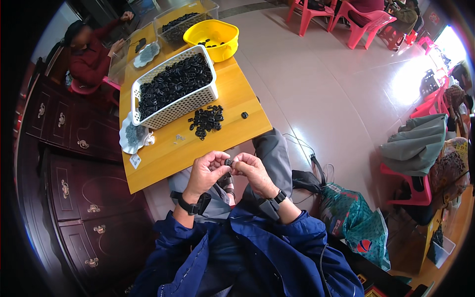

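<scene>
In front of my lap, just off the table's near edge, a small black plastic part is pinched between my two hands. My left hand grips it with thumb and fingertips. From the other side the closed fingertips of my right hand press against it; anything smaller between them cannot be made out. A loose pile of similar black parts lies on the table beyond, and a single black part sits to its right. Small clear bits are scattered left of the pile.
A white perforated basket full of black parts stands on the yellow wooden table. Behind it are a yellow basin and a clear bin. A dish of grey bits lies left. Another person sits far left; a green bag rests right.
</scene>
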{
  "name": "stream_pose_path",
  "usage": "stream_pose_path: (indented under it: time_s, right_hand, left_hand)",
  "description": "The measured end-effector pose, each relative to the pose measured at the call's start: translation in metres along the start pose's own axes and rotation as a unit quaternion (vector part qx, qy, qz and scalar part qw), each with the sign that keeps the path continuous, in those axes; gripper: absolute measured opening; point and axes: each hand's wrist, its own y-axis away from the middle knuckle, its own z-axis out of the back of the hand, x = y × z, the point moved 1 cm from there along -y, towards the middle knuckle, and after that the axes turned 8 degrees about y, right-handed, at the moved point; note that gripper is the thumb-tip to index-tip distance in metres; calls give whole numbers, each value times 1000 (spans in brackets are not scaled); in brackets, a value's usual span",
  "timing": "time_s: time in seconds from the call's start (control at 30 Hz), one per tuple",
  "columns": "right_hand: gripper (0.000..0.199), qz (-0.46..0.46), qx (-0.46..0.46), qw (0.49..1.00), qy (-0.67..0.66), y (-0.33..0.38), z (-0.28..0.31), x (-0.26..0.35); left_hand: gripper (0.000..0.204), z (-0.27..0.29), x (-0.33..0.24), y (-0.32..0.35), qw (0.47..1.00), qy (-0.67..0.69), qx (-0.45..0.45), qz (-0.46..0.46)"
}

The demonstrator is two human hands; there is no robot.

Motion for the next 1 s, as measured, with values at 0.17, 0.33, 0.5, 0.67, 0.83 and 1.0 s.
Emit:
stream_pose_path:
  time_s: [0.17, 0.33, 0.5, 0.67, 0.83, 1.0]
  right_hand:
    - [5, 4, 0, 1000, -1, 1, 1, -1]
    - [8, -4, 20, 1000, -15, 3, 1, 0]
    - [9, -26, 76, 997, 5, 4, 6, 3]
    - [12, -62, 99, 993, 15, 5, 6, 5]
    - [12, -33, 58, 998, -8, 3, 3, -5]
    - [12, -33, 17, 996, -78, 0, 0, -14]
  left_hand:
    - [25, -3, -3, 0, 1000, 16, 13, -2]
    - [25, 7, 3, 1, 999, 44, 24, 20]
    - [25, 13, -6, -2, 993, 64, 75, 69]
    - [25, 10, -18, -3, 981, 99, 123, 117]
    - [29, 9, -9, 1, 997, -8, 75, 35]
    - [35, -17, -21, 3, 930, -328, -17, -165]
